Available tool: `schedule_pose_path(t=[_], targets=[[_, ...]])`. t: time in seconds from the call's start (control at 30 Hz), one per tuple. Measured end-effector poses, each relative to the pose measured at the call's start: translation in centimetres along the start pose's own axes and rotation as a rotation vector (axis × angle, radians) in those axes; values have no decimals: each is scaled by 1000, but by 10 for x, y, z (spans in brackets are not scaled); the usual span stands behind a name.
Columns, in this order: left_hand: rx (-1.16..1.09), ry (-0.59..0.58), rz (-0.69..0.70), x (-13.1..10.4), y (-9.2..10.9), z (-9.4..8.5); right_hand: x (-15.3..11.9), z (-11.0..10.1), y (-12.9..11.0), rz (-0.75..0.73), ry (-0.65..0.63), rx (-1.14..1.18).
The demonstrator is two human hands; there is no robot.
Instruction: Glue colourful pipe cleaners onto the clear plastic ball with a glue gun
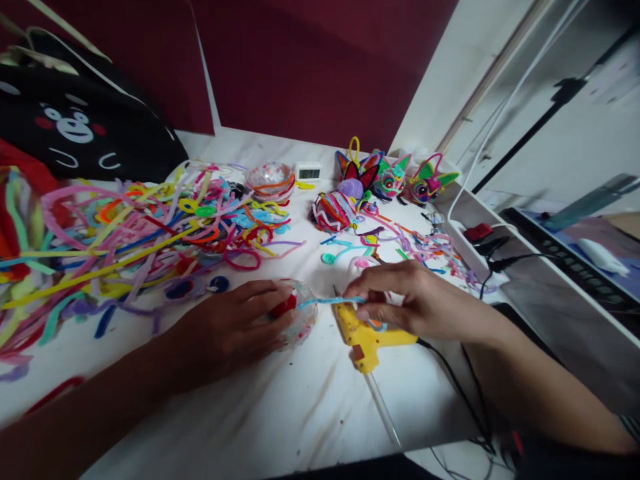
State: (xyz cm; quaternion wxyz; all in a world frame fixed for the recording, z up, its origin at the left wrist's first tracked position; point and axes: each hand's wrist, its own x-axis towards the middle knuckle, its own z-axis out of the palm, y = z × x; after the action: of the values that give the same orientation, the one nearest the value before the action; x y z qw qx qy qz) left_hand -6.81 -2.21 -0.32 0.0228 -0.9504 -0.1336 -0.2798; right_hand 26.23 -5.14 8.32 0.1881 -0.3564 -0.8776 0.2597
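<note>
My left hand point(240, 327) is closed round a clear dome point(306, 323) with coloured specks and a red patch, low over the white table. From the dome a light blue pipe cleaner point(327, 301) stretches right to my right hand point(395, 297), whose thumb and fingers pinch its other end. Beneath my right hand lies a yellow glue gun point(367, 343), its nozzle pointing away and a clear glue stick point(383, 407) sticking out toward me. A pink and white round piece point(363, 265) sits just behind my right hand.
Tangled pipe cleaners point(125, 247) cover the left side. Behind are another speckled dome point(270, 180), a small digital clock point(308, 172), a striped ball point(334, 211) and colourful eared figures point(393, 179). A black bag point(85, 120) stands back left; black cables point(465, 387) run at right.
</note>
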Motion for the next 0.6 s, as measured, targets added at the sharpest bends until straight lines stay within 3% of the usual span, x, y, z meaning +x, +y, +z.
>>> schedule_pose_path(t=[0.23,0.4,0.6], targets=[[12,-7,-19,0,0,1,-45,19,-10,118,5,162],[26,-19,0,-5,-1,0,-64,24,1,136,82,-134],[79,-76,-17,-7,-2,-5,-69,32,15,285,-87,-286]])
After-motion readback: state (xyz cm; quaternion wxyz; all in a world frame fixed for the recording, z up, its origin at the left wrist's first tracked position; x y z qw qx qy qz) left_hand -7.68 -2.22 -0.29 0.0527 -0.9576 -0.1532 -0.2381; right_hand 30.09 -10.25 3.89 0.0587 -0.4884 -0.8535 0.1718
